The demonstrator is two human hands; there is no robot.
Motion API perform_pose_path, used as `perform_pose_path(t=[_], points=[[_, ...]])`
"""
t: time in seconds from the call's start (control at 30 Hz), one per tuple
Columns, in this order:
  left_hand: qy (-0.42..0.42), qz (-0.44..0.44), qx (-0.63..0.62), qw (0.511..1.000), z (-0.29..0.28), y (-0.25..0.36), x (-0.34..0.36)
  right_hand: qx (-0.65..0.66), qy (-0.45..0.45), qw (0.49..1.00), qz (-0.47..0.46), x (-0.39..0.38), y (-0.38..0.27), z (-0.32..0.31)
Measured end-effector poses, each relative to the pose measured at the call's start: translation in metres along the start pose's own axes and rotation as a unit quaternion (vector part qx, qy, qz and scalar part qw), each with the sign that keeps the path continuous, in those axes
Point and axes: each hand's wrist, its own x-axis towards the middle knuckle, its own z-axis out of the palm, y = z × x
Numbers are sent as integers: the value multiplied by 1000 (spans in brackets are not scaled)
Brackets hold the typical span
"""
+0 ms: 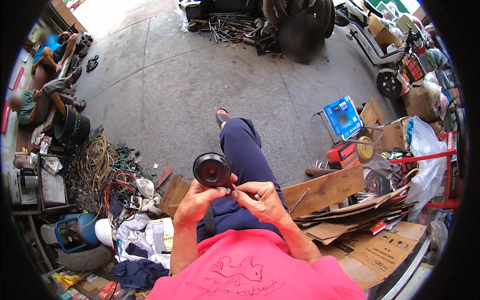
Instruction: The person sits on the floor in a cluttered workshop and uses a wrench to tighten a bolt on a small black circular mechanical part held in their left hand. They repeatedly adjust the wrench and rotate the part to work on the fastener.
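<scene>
pink shirt cloth (255, 270) fills the bottom edge, and both forearms rise from it over a navy trouser leg (242, 165) — the landmark for the rest. just above the knee of that leg, the left hand (197, 202) is closed around the lower rim of a round black disc-shaped part (212, 170), thumb pressed at its edge. the right hand (260, 197) sits touching the left, fingers pinched together at the disc's lower right side; what they pinch is too small to tell. left of the leg lies a tangle of cables (102, 172) — right of it, a wooden plank (325, 187) on flattened cardboard (365, 235). beyond the foot stretches grey concrete floor (200, 75).
</scene>
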Motion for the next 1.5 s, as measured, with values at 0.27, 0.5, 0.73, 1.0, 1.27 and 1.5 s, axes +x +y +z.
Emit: perform_pose_path(t=[0.27,0.5,0.73,1.0,1.27,1.5], points=[[39,-3,82,996,1,10,-1,47,54,997,-8,-5,-9,10],[30,50,6,998,16,5,4,78,86,993,0,-6,-10,9],[-15,88,-218,972,25,-7,14,95,88,991,-26,-7,-20,14],[3,85,-199,976,39,-16,26,60,144,987,-50,-4,-6,37],[39,103,-292,950,29,-6,25,45,105,992,57,-3,-11,27],[74,65,-377,921,9,11,25,243,133,944,182,-25,35,6]])
